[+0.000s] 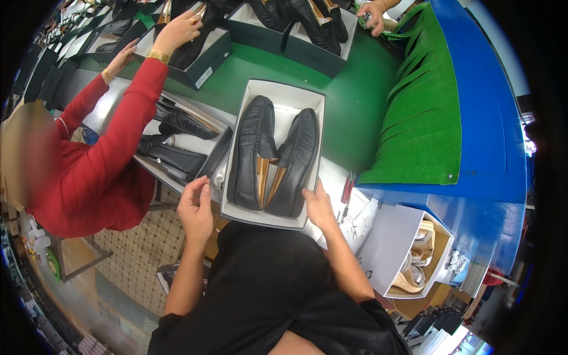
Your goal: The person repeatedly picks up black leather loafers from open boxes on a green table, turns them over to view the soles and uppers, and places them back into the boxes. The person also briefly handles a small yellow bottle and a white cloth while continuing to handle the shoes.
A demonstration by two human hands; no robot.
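A dark-edged shoe box [244, 216] with a white inside lies in front of me, holding a pair of black leather loafers [253, 148] side by side. Gold-brown insoles show at their openings. My right hand [320, 207] grips the box's near right side, its thumb over the rim. Just off the near left side is my left hand [196, 208], its fingers loosely bent with nothing visible in them. Left of my box sits another open shoe box [220, 155] with black shoes [177, 158] in it.
A person in a red sleeve [127, 130] reaches into a shoe box [204, 71] at the far left. Another person's hand [374, 16] shows at the top. Green strip curtain [423, 127] hangs at right, above a box with wedge sandals [420, 260]. Red-handled tool [347, 189] lies near.
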